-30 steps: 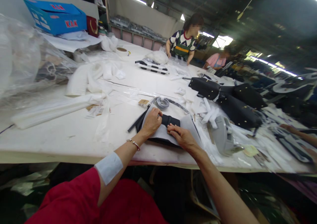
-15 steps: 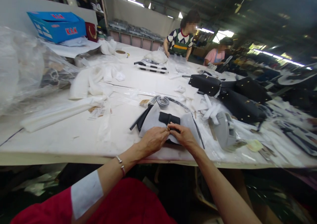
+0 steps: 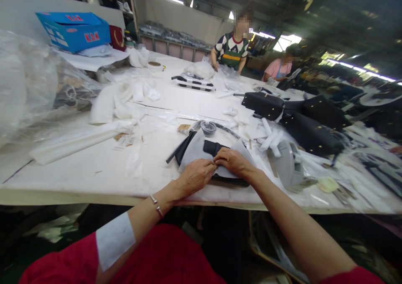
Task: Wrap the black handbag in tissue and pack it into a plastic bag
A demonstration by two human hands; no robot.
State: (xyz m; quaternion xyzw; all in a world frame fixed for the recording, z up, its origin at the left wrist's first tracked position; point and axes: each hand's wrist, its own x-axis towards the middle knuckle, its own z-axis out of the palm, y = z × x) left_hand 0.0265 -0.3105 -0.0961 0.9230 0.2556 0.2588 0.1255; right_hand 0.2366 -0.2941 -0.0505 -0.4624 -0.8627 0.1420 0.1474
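Lying partly under a pale sheet [image 3: 193, 149], a black bag [image 3: 232, 181] meets the left hand [image 3: 197, 176] and right hand [image 3: 234, 162], fingers bent, their exact grip hidden, near the front edge of a white surface [image 3: 109, 179], a grey coil [image 3: 208, 128] just beyond.

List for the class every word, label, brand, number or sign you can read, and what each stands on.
"KA" plus a third letter, perhaps N or M: red, front of the blue box.
Seemingly the same red letters: the box's upper panel.
White print, box's left end: too blurred to read.
Black item being handled: no readable text.
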